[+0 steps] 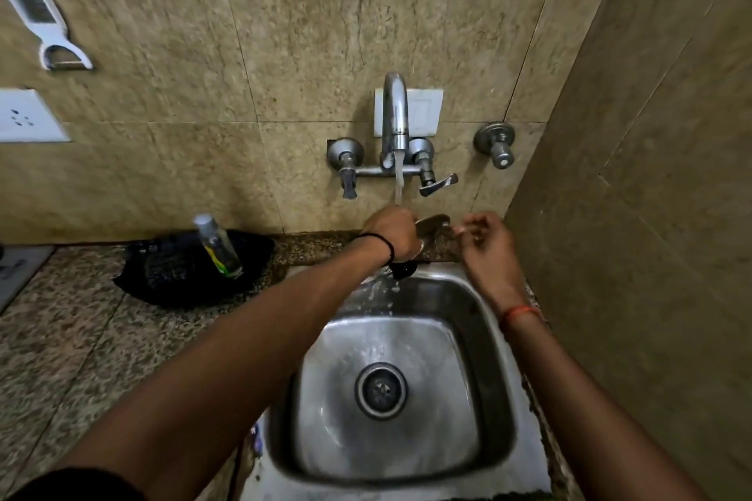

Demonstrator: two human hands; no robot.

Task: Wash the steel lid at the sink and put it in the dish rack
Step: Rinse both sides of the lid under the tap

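My left hand (390,234) grips the steel lid (433,230) under the running tap (395,122), above the back rim of the steel sink (488,338). Only the lid's shiny upper edge shows past my fingers; a dark knob (403,269) pokes out below my wrist. Water runs from the spout onto my hand and splashes into the basin. My right hand (486,246) hovers just right of the lid, fingers loosely curled, with nothing visibly in it; whether it touches the lid I cannot tell.
A black cloth (175,277) with a clear bottle (217,246) lies on the granite counter (61,329) left of the sink. Tap levers (437,183) and a wall valve (494,144) sit on the tiled wall. A white peeler (36,8) hangs top left. A wall stands close on the right.
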